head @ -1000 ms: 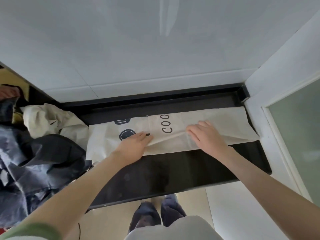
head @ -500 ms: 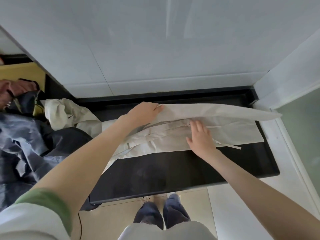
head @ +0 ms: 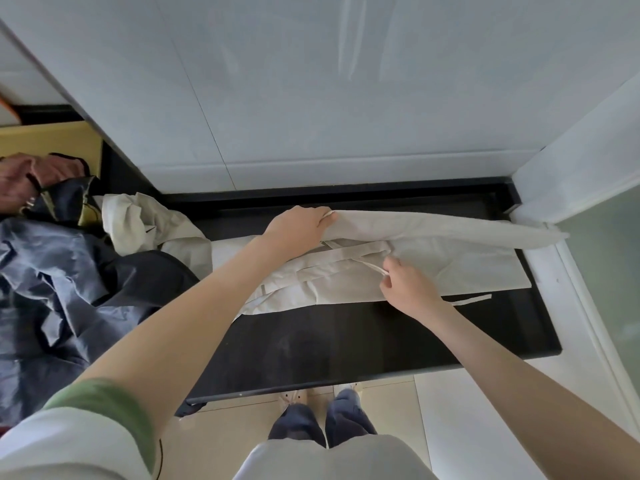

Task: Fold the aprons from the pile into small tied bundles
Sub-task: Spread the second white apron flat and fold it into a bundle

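**Apron (head: 450, 268): tuck before the fold**

It lies lengthwise on the black counter (head: 346, 341), far edge lifted by the left hand (head: 298, 228), whose fingers curl round the hem. The right hand (head: 408, 289) pinches 1 thin tie (head: 375, 268) between thumb and fingertip. Lay that tie flat inside the panel — untwisted — before lowering the flap, leaving its end reachable for knotting.

The apron (head: 450, 268) lies along the far half of the counter (head: 346, 341), the wall (head: 311, 98) behind it at 12 o'clock and the pile (head: 69, 289) beside it at 9 o'clock. The left hand (head: 298, 226) grips its far edge; at 4 o'clock from it, the right hand (head: 408, 289) pinches a tie (head: 375, 268) on top.
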`<state>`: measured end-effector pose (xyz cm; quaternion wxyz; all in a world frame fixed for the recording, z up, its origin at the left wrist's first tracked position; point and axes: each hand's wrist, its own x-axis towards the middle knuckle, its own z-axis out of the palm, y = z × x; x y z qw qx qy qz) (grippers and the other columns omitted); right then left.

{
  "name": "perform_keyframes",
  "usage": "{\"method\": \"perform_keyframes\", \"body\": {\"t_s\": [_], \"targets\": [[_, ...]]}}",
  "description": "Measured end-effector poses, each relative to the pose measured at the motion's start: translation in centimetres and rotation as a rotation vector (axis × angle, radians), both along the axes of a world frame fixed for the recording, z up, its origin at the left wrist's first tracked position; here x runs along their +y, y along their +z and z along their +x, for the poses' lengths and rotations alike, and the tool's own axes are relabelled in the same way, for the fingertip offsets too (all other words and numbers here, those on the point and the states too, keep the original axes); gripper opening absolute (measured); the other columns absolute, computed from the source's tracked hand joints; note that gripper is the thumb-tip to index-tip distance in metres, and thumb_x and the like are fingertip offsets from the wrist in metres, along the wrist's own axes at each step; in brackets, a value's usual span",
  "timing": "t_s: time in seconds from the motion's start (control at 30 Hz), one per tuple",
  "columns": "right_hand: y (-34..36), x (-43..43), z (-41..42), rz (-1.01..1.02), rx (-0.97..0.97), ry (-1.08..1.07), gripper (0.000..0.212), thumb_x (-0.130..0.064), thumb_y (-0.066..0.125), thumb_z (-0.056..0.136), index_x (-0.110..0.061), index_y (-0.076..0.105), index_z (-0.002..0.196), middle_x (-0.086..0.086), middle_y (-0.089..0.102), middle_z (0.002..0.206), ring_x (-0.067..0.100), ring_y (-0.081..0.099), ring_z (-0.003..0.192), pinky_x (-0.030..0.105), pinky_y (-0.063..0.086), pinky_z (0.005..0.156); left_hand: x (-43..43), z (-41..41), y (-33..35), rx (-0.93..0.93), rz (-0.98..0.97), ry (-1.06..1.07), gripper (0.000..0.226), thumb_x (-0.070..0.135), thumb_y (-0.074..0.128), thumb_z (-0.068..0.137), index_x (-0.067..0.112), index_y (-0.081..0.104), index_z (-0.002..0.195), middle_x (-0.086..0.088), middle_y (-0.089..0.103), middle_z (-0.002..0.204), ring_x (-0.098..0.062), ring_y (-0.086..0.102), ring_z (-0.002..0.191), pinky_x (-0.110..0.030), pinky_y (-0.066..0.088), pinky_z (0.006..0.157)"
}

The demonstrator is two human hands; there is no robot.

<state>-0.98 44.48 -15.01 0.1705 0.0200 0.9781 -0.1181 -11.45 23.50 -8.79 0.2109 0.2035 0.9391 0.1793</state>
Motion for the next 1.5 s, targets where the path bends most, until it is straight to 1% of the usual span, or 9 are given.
{"method": "perform_keyframes", "body": {"t_s": [0.13,0.33,0.5,0.67,0.83,1.03,1.17,1.37,1.5], "targets": [[0.9,-0.1,0.9,-0.148,-0.163,0.140,0.015,-0.012,0.044,0.095,-0.014,0.046,0.110,-0.002,0.049,0.082,0.013,0.045,0.062,0.025,0.030,0.053,0.2,-0.2,0.0,0.009,-0.004,0.013,0.042,0.034,0.021,0.106,0.015,0.047,0.133,-0.010,0.065,0.110,-0.030,0.060,0.098,-0.041,0.047,0.085],[1.2,-1.3,1.4,-0.214,-0.284,0.234,0.011,-0.011,0.045,0.090,-0.020,0.048,0.095,-0.001,0.052,0.082,0.017,0.045,0.071,0.027,0.033,0.058,0.6,-0.5,-0.3,0.031,-0.015,0.020,0.043,0.038,0.021,0.105,0.015,0.050,0.127,-0.011,0.065,0.099,-0.032,0.060,0.090,-0.039,0.047,0.078],[0.1,-2.9,0.4,-0.211,-0.055,0.300,0.022,-0.015,0.050,0.091,-0.015,0.056,0.113,-0.001,0.056,0.116,0.019,0.046,0.110,0.031,0.039,0.092,0.5,-0.9,-0.9,0.014,-0.010,0.016,0.040,0.037,0.023,0.105,0.013,0.052,0.119,-0.010,0.064,0.091,-0.030,0.058,0.081,-0.039,0.047,0.072],[-0.7,-6.6,-2.5,-0.232,0.184,0.120,0.040,-0.019,0.044,0.100,-0.003,0.046,0.136,0.013,0.053,0.132,0.030,0.045,0.122,0.037,0.036,0.105,0.6,-1.4,-0.9,0.032,-0.003,0.058,0.035,0.033,0.025,0.105,0.014,0.049,0.124,-0.008,0.060,0.085,-0.028,0.053,0.073,-0.039,0.045,0.066],[-1.9,-9.0,-4.8,-0.065,0.051,-0.094,0.041,-0.035,0.034,0.102,-0.004,0.050,0.125,0.013,0.060,0.118,0.031,0.053,0.109,0.037,0.038,0.091,0.4,-1.6,-0.6,0.063,0.033,0.096,0.035,0.036,0.025,0.105,0.015,0.049,0.118,-0.007,0.053,0.068,-0.029,0.052,0.066,-0.036,0.040,0.058],[-1.3,-9.9,-6.2,-0.029,-0.064,-0.094,0.026,-0.022,0.045,0.096,-0.008,0.058,0.113,0.012,0.053,0.124,0.032,0.045,0.119,0.039,0.032,0.098,0.2,-1.7,-0.8,0.071,0.022,0.108,0.036,0.036,0.023,0.105,0.019,0.046,0.126,-0.001,0.047,0.064,-0.025,0.049,0.064,-0.033,0.038,0.056],[-0.1,-9.4,-7.0,-0.068,-0.050,-0.126,0.019,-0.020,0.047,0.093,-0.010,0.058,0.104,0.008,0.062,0.109,0.031,0.055,0.108,0.039,0.034,0.091,0.0,-1.4,-0.9,0.066,0.042,0.103,0.039,0.039,0.021,0.105,0.021,0.048,0.125,-0.003,0.051,0.067,-0.028,0.053,0.067,-0.033,0.043,0.060],[2.7,-8.7,-5.8,0.118,0.116,0.115,0.047,-0.003,0.052,0.092,-0.004,0.035,0.135,0.014,0.057,0.124,0.029,0.058,0.112,0.033,0.045,0.091,-0.1,-2.0,-1.0,0.087,0.024,0.097,0.038,0.039,0.020,0.105,0.020,0.048,0.123,0.000,0.045,0.060,-0.025,0.049,0.061,-0.031,0.034,0.054],[5.0,-8.0,-5.4,0.097,0.194,0.106,0.049,0.001,0.046,0.092,-0.005,0.030,0.138,0.013,0.051,0.129,0.029,0.054,0.113,0.033,0.045,0.081,-0.2,-1.9,-1.1,0.084,0.022,0.094,0.034,0.035,0.023,0.106,0.020,0.048,0.123,0.001,0.045,0.059,-0.022,0.046,0.056,-0.031,0.035,0.052]]}}
